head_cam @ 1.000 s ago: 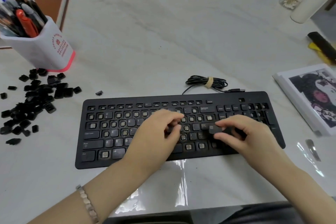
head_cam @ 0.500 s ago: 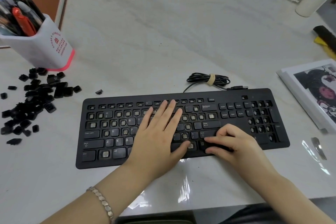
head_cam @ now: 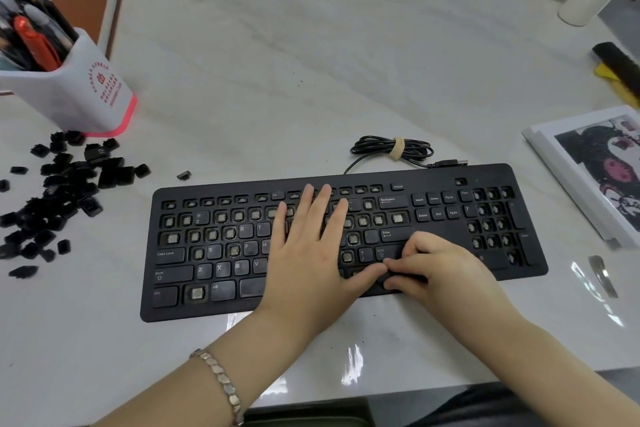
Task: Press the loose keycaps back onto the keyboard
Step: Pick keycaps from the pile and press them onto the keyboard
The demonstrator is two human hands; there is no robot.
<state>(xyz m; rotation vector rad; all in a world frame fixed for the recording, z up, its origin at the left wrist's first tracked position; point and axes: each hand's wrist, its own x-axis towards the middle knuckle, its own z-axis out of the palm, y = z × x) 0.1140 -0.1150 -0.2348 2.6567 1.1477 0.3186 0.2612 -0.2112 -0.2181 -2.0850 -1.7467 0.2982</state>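
Head view: a white marble-patterned table [head_cam: 346,80] is seen from above, and a flat black keyboard [head_cam: 214,308] is laid across its near half, parallel to the front edge. Many of its key seats are left bare, with pale stems exposed. A few capped keys are seen among them, such as Caps Lock, Shift, Backspace and Enter.

The left hand [head_cam: 311,253] is spread flat over the middle of the keyboard. Its fingers are held straight and nothing is gripped by it. Its thumb is stretched to the right until the right hand's fingertips are met. The right hand [head_cam: 440,270] is set on the bottom row, just below the right Shift key. Its fingers are curled, and a black keycap [head_cam: 391,277] is pinched there between thumb and fingertips. Whether that cap is fully seated cannot be told. A silver link bracelet [head_cam: 221,381] is worn on the left wrist.

A white booklet with a printed picture [head_cam: 595,166] is placed to the right of the keyboard. A white pen holder with a pink base [head_cam: 79,97] is stood at the far left, filled with pens. Just in front of it, a heap of loose black keycaps [head_cam: 59,198] is scattered on the table, well apart from the keyboard. A coiled black cable [head_cam: 391,149], bound with a tan tie, is laid just behind the keyboard. One stray black keycap [head_cam: 184,175] is left between the heap and the keyboard's far left corner.
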